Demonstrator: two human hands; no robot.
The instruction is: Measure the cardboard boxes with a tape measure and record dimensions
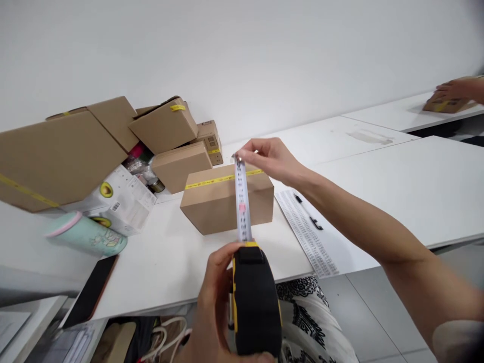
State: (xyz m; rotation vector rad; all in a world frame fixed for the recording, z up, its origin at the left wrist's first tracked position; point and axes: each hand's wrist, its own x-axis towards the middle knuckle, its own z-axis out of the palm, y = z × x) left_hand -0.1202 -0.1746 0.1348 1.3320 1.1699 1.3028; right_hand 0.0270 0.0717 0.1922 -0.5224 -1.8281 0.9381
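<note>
My left hand is wrapped round the black and yellow case of a tape measure, close to the camera. From the case a white blade runs out, away from me. At its far end my right hand pinches the tip between thumb and fingers. Behind the blade a closed cardboard box with yellow tape along its top sits on the white table. The blade passes in front of the box and above it; whether it touches the box I cannot tell.
Several cardboard boxes are piled at the back left. Nearer stand a white avocado-print carton, a mint tumbler and a black phone-like slab. On the right lie a printed sheet and a pen. Another person's hand rests on a far box.
</note>
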